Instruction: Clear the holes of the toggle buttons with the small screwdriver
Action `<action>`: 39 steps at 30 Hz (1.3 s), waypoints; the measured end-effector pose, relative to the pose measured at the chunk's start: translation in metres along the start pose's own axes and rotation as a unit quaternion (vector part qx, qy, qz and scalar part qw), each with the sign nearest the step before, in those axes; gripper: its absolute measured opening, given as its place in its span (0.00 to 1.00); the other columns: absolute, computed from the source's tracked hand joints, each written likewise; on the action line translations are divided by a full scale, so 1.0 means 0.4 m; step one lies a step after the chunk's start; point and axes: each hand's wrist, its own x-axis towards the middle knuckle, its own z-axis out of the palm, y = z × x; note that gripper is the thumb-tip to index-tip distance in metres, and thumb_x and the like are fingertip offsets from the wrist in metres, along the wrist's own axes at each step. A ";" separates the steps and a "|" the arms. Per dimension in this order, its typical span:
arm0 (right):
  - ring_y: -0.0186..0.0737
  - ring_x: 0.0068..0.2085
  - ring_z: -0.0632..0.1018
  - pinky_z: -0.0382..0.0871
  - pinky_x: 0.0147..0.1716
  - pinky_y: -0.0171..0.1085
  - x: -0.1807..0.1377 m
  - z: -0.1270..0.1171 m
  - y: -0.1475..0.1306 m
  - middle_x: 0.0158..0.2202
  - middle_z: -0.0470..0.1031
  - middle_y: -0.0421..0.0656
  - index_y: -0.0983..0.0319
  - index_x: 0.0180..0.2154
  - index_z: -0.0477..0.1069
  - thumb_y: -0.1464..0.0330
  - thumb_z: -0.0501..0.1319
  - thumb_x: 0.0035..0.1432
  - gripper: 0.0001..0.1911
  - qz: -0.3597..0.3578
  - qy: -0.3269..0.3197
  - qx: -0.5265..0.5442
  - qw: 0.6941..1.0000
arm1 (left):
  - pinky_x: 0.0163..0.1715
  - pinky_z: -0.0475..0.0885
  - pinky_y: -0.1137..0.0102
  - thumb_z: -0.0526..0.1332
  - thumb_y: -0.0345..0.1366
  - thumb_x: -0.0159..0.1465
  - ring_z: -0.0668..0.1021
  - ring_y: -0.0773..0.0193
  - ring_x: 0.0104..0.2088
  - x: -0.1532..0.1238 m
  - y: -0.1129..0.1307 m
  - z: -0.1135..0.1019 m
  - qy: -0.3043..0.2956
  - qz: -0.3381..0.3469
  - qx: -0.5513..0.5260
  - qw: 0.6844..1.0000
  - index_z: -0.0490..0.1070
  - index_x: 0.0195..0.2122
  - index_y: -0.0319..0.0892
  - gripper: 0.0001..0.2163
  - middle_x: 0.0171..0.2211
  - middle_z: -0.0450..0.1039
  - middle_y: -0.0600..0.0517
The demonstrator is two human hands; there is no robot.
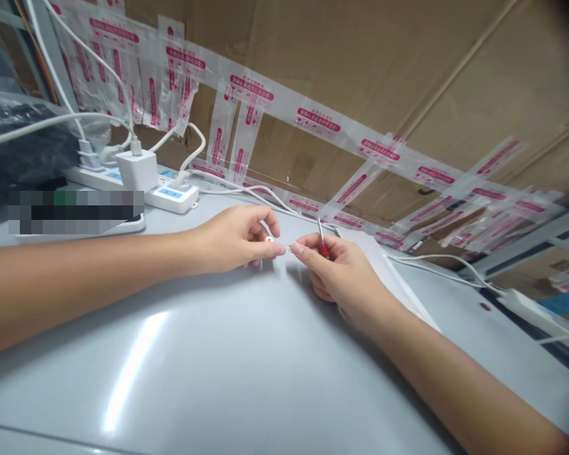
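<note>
Above the grey table my left hand (239,240) is closed, thumb toward the fingers, around a small pale round piece (270,239) with a darker middle. What kind of piece it is I cannot make out. Facing it, my right hand (334,268) pinches a tiny metallic piece (291,248) between thumb and forefinger. Tucked in the same hand is a slim red-handled tool (324,251), its thin metal shaft pointing up, like a small screwdriver. The fingertips of both hands are close together, with a narrow gap between them.
Behind the hands stands a taped cardboard sheet (284,145). A white power strip (173,197) with a charger (137,169) and cables lies back left, near a pixelated device (76,213). White paper (384,265) lies beyond my right hand; another white strip (535,309) sits far right.
</note>
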 end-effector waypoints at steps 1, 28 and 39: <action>0.25 0.15 0.52 0.43 0.14 0.29 0.001 0.000 0.000 0.16 0.51 0.28 0.59 0.34 0.68 0.53 0.69 0.52 0.19 0.010 -0.001 0.018 1.000 | 0.23 0.67 0.74 0.65 0.43 0.58 0.74 0.69 0.23 0.001 0.000 -0.002 -0.003 -0.001 0.001 1.000 0.68 0.36 0.43 0.11 0.23 0.72 0.57; 0.25 0.15 0.53 0.44 0.14 0.28 -0.003 0.003 0.000 0.15 0.52 0.28 0.60 0.34 0.69 0.55 0.69 0.54 0.17 0.043 0.000 0.020 0.999 | 0.38 0.72 0.73 0.65 0.36 0.59 0.79 0.66 0.35 0.003 -0.006 -0.017 -0.035 -0.009 -0.015 0.999 0.76 0.42 0.42 0.11 0.33 0.79 0.55; 0.24 0.18 0.53 0.47 0.16 0.29 -0.003 0.007 0.015 0.18 0.55 0.30 0.61 0.34 0.71 0.53 0.66 0.58 0.17 -0.025 -0.007 -0.058 0.998 | 0.30 0.67 0.74 0.63 0.36 0.60 0.74 0.69 0.27 0.001 0.016 -0.007 -0.035 -0.035 0.019 0.999 0.77 0.35 0.40 0.06 0.25 0.74 0.57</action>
